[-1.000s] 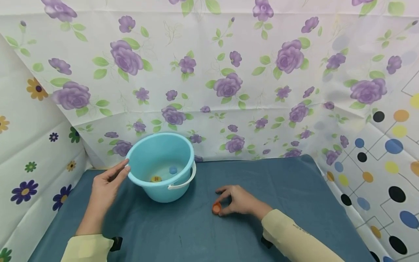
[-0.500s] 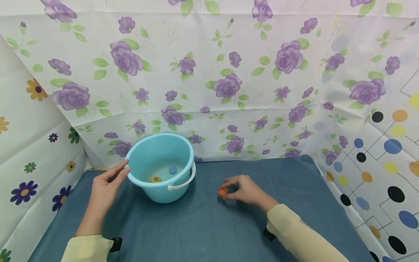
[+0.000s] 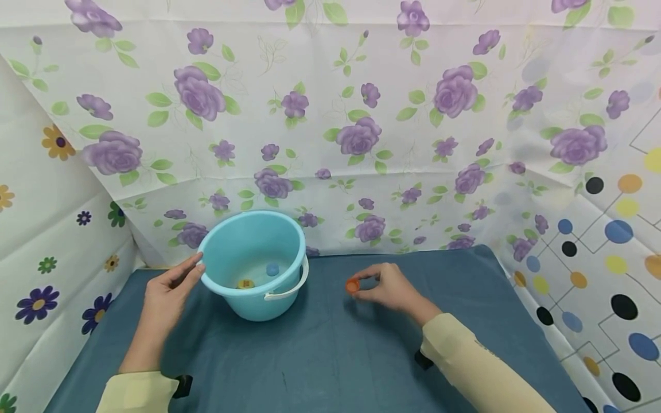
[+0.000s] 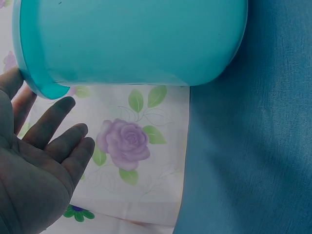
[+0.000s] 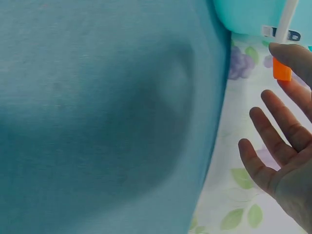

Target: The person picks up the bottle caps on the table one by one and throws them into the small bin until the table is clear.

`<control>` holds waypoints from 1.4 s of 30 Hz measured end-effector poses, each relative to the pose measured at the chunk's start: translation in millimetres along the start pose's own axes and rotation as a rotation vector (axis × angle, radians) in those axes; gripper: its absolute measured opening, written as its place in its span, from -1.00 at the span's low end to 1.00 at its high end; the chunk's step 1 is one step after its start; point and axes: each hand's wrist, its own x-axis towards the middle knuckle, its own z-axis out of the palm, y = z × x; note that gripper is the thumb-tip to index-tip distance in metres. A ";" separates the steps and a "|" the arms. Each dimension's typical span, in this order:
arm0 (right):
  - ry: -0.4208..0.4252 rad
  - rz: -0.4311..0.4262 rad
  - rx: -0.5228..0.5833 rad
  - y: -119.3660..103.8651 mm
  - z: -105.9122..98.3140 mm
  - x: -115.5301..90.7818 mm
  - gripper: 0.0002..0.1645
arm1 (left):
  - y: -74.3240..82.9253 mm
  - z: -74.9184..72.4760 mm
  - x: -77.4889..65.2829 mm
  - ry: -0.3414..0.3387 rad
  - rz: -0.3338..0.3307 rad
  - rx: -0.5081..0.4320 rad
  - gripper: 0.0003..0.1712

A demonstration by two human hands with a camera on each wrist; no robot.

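An orange bottle cap (image 3: 353, 285) is pinched between the thumb and a finger of my right hand (image 3: 391, 288), to the right of the bucket and above the cloth. The right wrist view shows the bottle cap (image 5: 282, 69) side-on, the other fingers spread. My left hand (image 3: 166, 295) pinches the left rim of a light blue bucket (image 3: 260, 304) with thumb and index finger. In the left wrist view, the remaining fingers of the left hand (image 4: 44, 161) stand off from the bucket wall. Inside the bucket lie a yellow piece (image 3: 245, 284) and a blue round piece (image 3: 272, 269).
A white handle (image 3: 287, 292) hangs down the bucket's right side. Dark blue cloth (image 3: 310, 367) covers the table. A flowered sheet (image 3: 330, 137) rises behind it, with patterned sheets at both sides.
My right hand has lifted the orange bottle cap off the cloth, moving away from me and slightly right. My left hand and the bucket have stayed in place.
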 end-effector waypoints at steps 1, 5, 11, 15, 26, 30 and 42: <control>0.004 -0.003 -0.002 -2.0 -1.1 1.4 -0.66 | -0.2 -0.3 -0.1 0.001 0.000 0.003 -0.44; 0.023 -0.024 -0.018 -10.7 -6.0 7.0 -0.68 | -0.4 -0.9 -0.7 -0.003 0.001 0.004 -0.44; 0.052 -0.049 -0.024 -22.0 -14.7 15.5 -0.71 | -0.8 -0.1 -0.4 -0.015 0.002 -0.007 -0.44; 0.054 -0.048 -0.012 -30.2 -21.3 20.7 -0.68 | -1.1 0.4 0.1 -0.012 0.001 -0.004 -0.44; 0.083 -0.161 -0.017 -64.8 -36.1 35.0 -0.65 | -0.4 0.7 0.7 -0.008 -0.003 -0.019 -0.44; 0.084 -0.184 -0.030 -77.9 -37.8 41.8 -0.65 | -1.3 0.2 0.8 -0.013 -0.012 -0.037 -0.43; 0.046 -0.276 -0.009 -115.0 -27.9 62.4 -0.63 | -1.9 -0.2 2.1 -0.017 -0.011 -0.046 -0.42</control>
